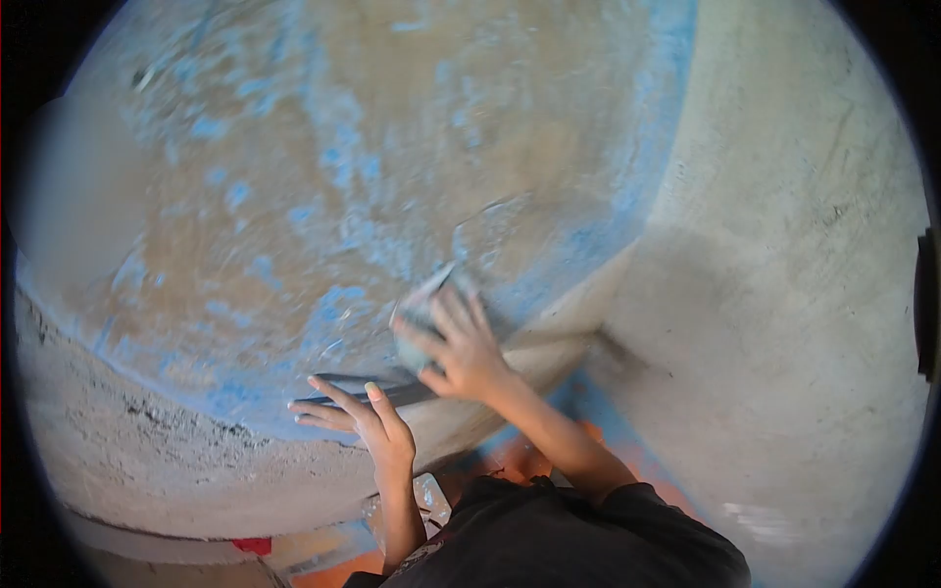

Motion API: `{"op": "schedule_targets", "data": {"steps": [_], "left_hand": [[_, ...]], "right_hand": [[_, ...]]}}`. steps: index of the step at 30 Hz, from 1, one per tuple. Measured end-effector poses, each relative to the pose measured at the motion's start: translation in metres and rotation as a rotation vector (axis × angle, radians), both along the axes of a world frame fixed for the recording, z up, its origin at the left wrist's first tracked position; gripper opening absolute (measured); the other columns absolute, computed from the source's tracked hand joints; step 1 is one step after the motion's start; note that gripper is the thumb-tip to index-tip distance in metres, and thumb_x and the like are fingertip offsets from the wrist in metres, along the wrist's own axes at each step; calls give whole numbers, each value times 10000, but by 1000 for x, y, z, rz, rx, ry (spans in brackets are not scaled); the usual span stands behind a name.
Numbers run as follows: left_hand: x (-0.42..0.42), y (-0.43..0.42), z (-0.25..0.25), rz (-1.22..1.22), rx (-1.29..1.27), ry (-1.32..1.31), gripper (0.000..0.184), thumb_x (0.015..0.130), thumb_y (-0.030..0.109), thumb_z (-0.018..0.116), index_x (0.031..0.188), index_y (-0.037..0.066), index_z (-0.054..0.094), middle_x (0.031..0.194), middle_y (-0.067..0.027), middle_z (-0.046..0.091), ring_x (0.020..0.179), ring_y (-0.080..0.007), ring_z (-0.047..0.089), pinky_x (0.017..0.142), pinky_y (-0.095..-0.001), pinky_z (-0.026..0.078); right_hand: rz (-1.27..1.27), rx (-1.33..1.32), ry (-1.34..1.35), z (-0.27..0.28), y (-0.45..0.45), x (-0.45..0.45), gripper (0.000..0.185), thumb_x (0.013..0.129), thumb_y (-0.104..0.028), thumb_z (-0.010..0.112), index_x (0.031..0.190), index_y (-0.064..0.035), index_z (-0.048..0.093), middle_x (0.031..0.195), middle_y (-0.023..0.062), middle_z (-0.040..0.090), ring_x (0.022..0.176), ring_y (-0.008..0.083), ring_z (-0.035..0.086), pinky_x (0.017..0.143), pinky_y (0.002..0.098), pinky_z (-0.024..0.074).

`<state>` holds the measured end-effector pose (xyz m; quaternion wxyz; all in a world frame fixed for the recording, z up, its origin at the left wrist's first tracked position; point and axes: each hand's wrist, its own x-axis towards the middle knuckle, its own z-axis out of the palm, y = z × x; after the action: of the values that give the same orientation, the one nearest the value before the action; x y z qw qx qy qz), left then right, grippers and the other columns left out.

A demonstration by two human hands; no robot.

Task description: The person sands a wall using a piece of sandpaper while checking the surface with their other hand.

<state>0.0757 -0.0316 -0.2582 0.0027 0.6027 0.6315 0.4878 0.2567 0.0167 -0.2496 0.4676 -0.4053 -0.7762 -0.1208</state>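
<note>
A large worn surface [392,147], brown with patchy blue paint, fills the upper part of the view. My right hand [461,348] presses on a pale, blurred flat piece [421,316], its fingers spread over it against the surface near the lower edge. What the piece is made of cannot be made out. To the left and slightly lower, my left hand [358,412] is raised by the surface's edge with its fingers apart and nothing in it. A dark shadow lies beside its fingertips.
A smooth grey wall or slab [784,245] runs along the right. Below the painted surface curves a rough grey rim [186,461]. A small red item [252,545] is at the lower left, and orange and blue patches show around my body.
</note>
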Motion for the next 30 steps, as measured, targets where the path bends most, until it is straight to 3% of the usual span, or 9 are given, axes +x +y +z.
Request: {"op": "schedule_targets", "data": {"steps": [1,4,8,13,17,20,23,26,30], "left_hand": [[7,1,2,14,-4,12,766,1073,481,332,1618,90,-39,1567,-347,-294,1431,-576,-261,1089,-737,-97],[27,3,6,57,-31,12,765,1077,507,312,1618,113,-59,1578,-330,-288,1441,-553,-262,1113,-712,-96],[59,4,13,49,-64,-3,775,1076,494,334,1617,106,-63,1575,-335,-291,1449,-538,-263,1127,-689,-98],[117,19,11,13,0,8,785,1077,461,358,1611,74,-66,1570,-344,-291,1458,-513,-270,1142,-651,-119],[173,32,15,-47,21,58,799,1072,439,378,1604,42,-68,1551,-374,-297,1439,-532,-291,1124,-661,-144],[207,40,19,-65,-1,68,818,1065,435,396,1600,28,-70,1533,-397,-304,1423,-553,-303,1111,-678,-148],[237,47,19,-72,-20,95,865,1048,456,431,1597,19,-75,1519,-415,-309,1407,-574,-311,1097,-695,-147],[266,52,17,-63,-29,94,937,1022,480,485,1593,21,-99,1507,-427,-315,1396,-589,-314,1079,-715,-147],[288,75,-2,7,-12,129,1043,989,516,540,1574,25,-170,1480,-442,-343,1376,-614,-323,1048,-752,-143]], "right_hand": [[91,-58,-51,-23,-1,2,834,806,-341,691,1567,-218,373,1539,359,291,1446,532,262,1195,624,173],[-217,-74,176,-100,14,45,763,895,-331,644,1573,-146,347,1573,352,241,1470,510,231,1199,603,176],[-157,-74,875,-33,57,147,714,1053,-379,437,1594,3,169,1640,307,97,1515,490,88,1207,599,123],[-324,96,530,28,74,191,694,1036,-352,496,1596,-42,226,1627,330,126,1505,505,128,1212,568,110],[-96,-72,63,-56,46,188,715,978,-361,585,1573,-77,308,1546,408,216,1415,595,244,1157,684,118],[-156,-35,371,-73,61,222,682,989,-358,569,1568,-86,332,1550,412,204,1417,611,226,1155,679,134],[-220,107,554,5,89,276,671,997,-349,556,1566,-75,331,1553,410,201,1417,620,213,1152,678,145],[-221,166,380,40,101,304,673,998,-338,555,1563,-54,325,1557,411,193,1426,620,191,1149,685,139],[-249,41,363,-47,92,284,674,992,-322,572,1554,-38,332,1536,437,198,1407,646,193,1133,709,151]]}}
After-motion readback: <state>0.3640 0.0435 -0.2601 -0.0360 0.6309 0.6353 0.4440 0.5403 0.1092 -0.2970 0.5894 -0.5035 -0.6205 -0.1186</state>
